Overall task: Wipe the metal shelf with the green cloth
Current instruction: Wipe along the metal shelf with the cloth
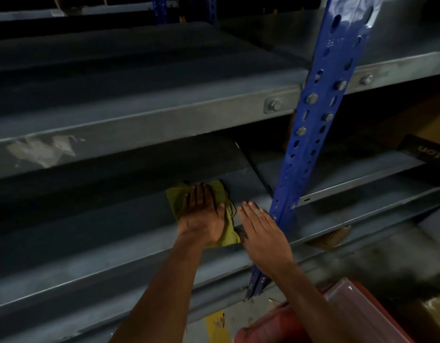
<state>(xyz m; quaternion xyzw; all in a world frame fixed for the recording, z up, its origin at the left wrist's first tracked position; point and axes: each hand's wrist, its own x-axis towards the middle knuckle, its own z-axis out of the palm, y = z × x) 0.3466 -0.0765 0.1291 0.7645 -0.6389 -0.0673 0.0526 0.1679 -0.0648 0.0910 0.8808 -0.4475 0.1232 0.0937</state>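
The green cloth (175, 201) is a soft, crumpled, olive-toned rag lying on the grey metal shelf (90, 219), a flat painted steel deck with a folded front lip and a dull, dusty sheen. The left hand (201, 216) lies flat on the cloth, fingers straight and close together, pressing it onto the shelf. The right hand (261, 229) sits just beside it, fingers straight and together, palm down at the shelf's front edge. A glossy blue upright (312, 134), punched with slots and bolted through, stands right beside the right hand. Above, another grey shelf beam (139, 125) shows scuffed pale patches. A red plastic container (337, 315) sits on the floor below.
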